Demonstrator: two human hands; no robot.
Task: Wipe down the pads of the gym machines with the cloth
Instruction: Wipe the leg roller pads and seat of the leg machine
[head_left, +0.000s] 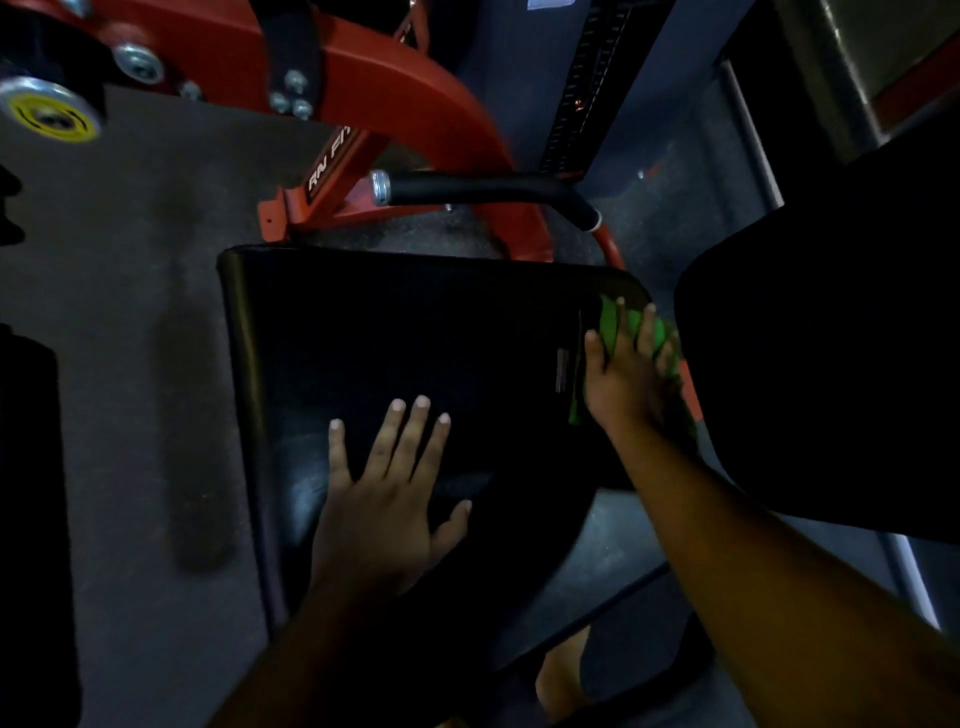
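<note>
- Right hand is pressing a green cloth flat onto the black seat pad, fingers spread and mostly straight over the fabric, not curled round it.
- Cloth is lying at the pad's far right corner, partly under the palm; a strip is showing along the hand's left side and more past its right side at the pad edge.
- Left hand is resting palm-down on the pad's near-middle, fingers straight and splayed, holding nothing.
- Red machine frame is arching beyond the pad, w/ white lettering on one strut, only partly legible.
- Black handle bar w/ metal end cap is sitting just beyond the pad's far edge.
- Second dark pad is filling the right side, close beside the cloth.
- Grey floor is showing left of the pad.
</note>
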